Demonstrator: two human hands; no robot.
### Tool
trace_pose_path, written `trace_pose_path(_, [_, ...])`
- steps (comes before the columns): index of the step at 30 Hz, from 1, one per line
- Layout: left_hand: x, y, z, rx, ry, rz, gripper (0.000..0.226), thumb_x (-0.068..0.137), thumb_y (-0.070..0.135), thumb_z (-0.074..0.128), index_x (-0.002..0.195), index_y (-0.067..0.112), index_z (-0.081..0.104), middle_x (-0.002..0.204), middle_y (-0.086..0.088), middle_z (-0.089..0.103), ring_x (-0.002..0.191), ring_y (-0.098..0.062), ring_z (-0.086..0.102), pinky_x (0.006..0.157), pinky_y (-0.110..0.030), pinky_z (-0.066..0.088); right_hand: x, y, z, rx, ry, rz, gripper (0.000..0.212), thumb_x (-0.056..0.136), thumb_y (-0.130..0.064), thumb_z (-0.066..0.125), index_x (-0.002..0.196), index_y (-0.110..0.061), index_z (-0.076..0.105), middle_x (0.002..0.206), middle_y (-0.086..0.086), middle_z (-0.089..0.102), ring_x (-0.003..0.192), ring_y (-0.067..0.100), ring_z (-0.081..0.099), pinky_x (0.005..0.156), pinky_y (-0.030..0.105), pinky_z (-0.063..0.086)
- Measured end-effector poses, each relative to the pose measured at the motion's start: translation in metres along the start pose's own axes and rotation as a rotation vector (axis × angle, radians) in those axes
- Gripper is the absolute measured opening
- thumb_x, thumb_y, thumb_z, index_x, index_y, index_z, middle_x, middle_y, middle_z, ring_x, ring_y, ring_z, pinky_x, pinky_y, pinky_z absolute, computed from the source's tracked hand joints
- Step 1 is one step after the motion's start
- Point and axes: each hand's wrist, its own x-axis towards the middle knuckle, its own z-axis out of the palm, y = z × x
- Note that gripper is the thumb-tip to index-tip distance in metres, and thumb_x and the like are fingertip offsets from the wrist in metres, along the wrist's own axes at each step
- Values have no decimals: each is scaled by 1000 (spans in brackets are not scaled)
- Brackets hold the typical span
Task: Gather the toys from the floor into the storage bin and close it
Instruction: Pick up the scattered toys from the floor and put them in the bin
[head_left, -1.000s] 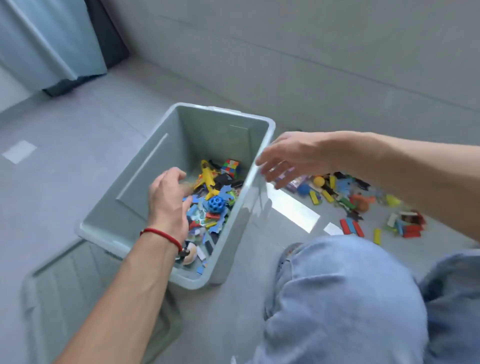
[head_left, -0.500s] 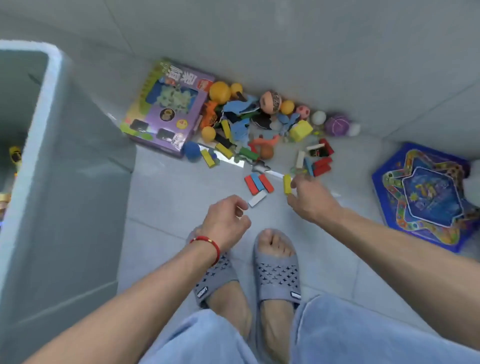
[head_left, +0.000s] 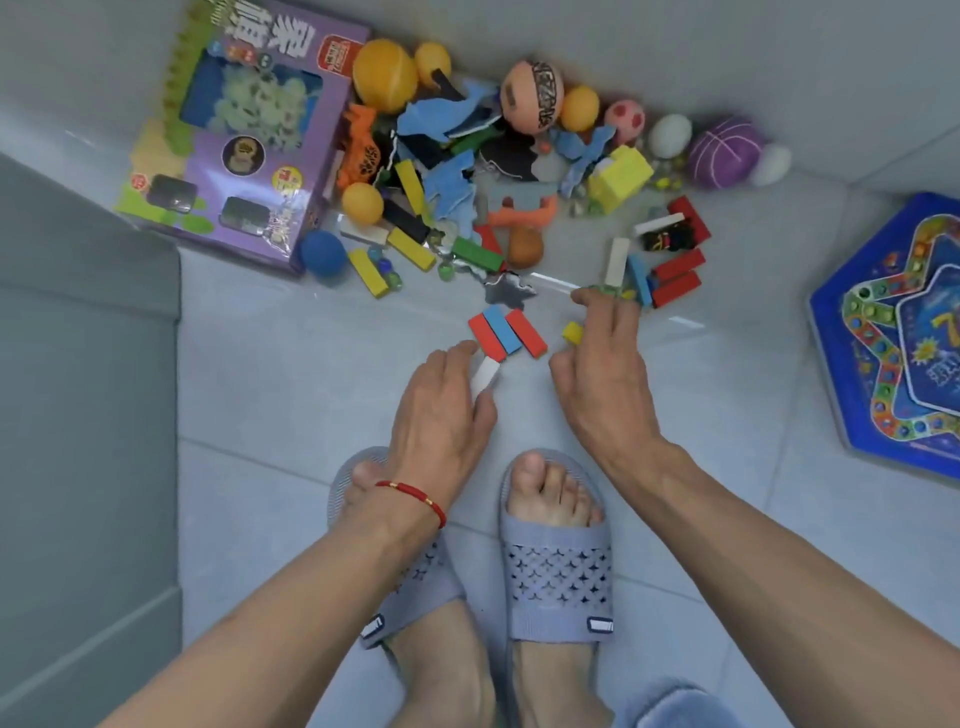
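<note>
The grey-green storage bin (head_left: 88, 364) fills the left edge; only its outer wall shows. A pile of toys lies on the floor by the wall: balls, foam pieces and coloured blocks (head_left: 467, 171). My left hand (head_left: 441, 410) pinches a white block (head_left: 487, 373) between thumb and forefinger, just below a red, blue and red row of blocks (head_left: 506, 333). My right hand (head_left: 602, 374) is spread with its fingers stretched onto the floor. A yellow block (head_left: 572, 332) lies between its thumb and forefinger, and its fingertips reach the small pieces by the red blocks (head_left: 675, 278).
A purple toy box (head_left: 244, 140) lies at the upper left of the pile. A blue hexagonal game board (head_left: 893, 332) lies on the floor at the right. My feet in grey slippers (head_left: 558, 571) stand just below my hands.
My view swung from the bin to the toy pile. Both hands left the bin and came down to the floor blocks; my left hand took hold of the white block.
</note>
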Motion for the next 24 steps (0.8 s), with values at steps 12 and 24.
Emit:
trace_pose_path(12, [40,9,-5,-23,-35,174,36,88,7,66,123,6,56,118,-16,52,95,-33,59,76,-37,51,0,5,12,-127,-176,-156,22,98,-14,55,118,-6,55,104,15,54,80,37,58,65,41,47])
trace_pose_path(24, [14,-14,-3,60,14,-2,44,81,27,79,119,13,63,111,-7,51,103,-27,44,80,-26,39,53,-31,17,-237,-110,-222,46,91,-4,49,137,1,43,108,20,57,74,38,53,59,38,34])
